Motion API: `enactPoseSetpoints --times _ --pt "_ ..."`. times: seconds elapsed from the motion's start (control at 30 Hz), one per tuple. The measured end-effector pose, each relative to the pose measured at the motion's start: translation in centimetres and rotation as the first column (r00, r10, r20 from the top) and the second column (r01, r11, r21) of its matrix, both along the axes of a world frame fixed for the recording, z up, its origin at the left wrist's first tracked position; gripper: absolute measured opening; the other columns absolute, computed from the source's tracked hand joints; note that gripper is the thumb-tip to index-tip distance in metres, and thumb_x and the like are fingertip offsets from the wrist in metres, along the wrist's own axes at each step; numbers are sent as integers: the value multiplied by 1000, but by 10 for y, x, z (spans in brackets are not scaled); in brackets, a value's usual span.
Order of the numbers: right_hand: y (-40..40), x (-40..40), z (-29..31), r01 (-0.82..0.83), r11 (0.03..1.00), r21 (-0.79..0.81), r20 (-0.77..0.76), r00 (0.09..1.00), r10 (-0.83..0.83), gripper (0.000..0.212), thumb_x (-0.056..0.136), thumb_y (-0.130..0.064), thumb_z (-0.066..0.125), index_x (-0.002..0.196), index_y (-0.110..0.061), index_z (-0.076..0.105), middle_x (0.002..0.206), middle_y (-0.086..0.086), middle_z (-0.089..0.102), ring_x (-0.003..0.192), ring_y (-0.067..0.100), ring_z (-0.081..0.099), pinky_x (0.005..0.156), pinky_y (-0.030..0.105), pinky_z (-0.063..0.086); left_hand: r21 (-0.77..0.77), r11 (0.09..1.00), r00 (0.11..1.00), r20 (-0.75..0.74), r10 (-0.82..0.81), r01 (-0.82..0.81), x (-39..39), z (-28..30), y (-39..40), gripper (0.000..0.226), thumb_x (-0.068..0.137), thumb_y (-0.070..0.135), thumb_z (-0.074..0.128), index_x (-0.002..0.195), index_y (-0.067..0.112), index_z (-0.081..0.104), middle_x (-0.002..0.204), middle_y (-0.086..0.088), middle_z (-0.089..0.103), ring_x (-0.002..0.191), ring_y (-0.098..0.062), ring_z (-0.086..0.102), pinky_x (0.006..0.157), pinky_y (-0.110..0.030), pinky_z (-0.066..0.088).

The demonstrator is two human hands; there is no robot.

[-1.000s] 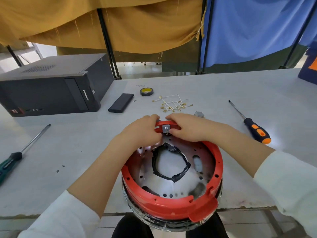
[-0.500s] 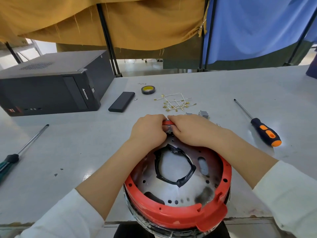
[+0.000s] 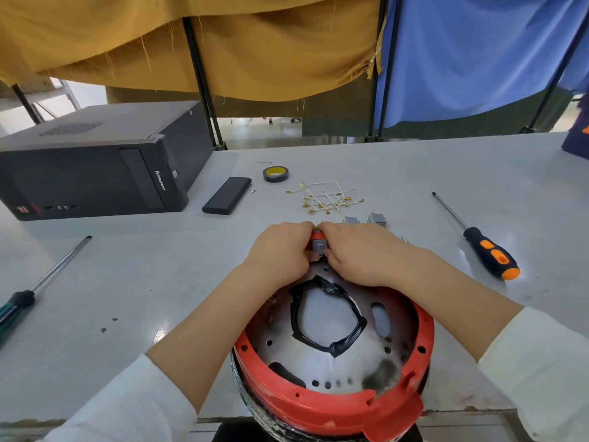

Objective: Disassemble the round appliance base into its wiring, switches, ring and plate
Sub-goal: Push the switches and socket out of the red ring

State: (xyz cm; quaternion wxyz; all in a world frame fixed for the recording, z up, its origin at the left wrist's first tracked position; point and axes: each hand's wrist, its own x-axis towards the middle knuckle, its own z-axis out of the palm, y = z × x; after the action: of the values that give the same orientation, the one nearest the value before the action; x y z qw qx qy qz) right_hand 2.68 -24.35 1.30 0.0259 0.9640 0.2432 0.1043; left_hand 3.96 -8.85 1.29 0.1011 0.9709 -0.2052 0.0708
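Note:
The round appliance base stands tilted at the table's near edge, with a red ring point(image 3: 322, 406) around a perforated metal plate point(image 3: 334, 365). Black tape point(image 3: 328, 317) frames the plate's central hole. A grey switch point(image 3: 319, 247) sits in the ring's far rim. My left hand point(image 3: 280, 250) and my right hand point(image 3: 360, 253) grip the rim on either side of that switch, fingers pinching it. A bundle of white wires with brass terminals point(image 3: 325, 199) and two loose grey switches point(image 3: 377, 219) lie just beyond my hands.
An orange-and-black screwdriver point(image 3: 487, 253) lies to the right, a green-handled one point(image 3: 19, 304) to the left. A black computer case point(image 3: 95, 167), a flat black block point(image 3: 227, 195) and a tape roll point(image 3: 276, 173) sit farther back. Cloth curtains hang behind the table.
Both hands stayed on the switch at the far rim. The base shifted slightly away from me and my fingers closed tighter around the switch.

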Motion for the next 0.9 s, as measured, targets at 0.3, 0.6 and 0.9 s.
enactPoseSetpoints --times 0.3,0.6,0.9 --pt "4 -7 -1 22 993 -119 115 993 -8 31 95 -29 37 120 -10 39 112 10 55 84 30 60 56 34 24 70 996 995 86 41 -47 -6 5 -7 18 81 19 53 100 19 53 95 -9 63 86 -32 57 58 -31 29" --pt "8 -8 -3 76 981 -177 126 991 -54 34 93 -28 39 121 -8 38 112 10 54 85 29 62 46 31 10 83 996 996 76 39 -46 -3 6 -8 20 82 15 52 101 18 54 96 -9 63 88 -33 57 59 -31 31" --pt "9 -2 -4 85 989 -123 127 990 -69 31 91 -23 42 119 -9 37 107 6 57 82 28 61 45 31 11 20 998 995 70 66 -67 1 5 -8 28 79 5 47 104 16 53 95 -11 62 82 -32 56 57 -31 31"
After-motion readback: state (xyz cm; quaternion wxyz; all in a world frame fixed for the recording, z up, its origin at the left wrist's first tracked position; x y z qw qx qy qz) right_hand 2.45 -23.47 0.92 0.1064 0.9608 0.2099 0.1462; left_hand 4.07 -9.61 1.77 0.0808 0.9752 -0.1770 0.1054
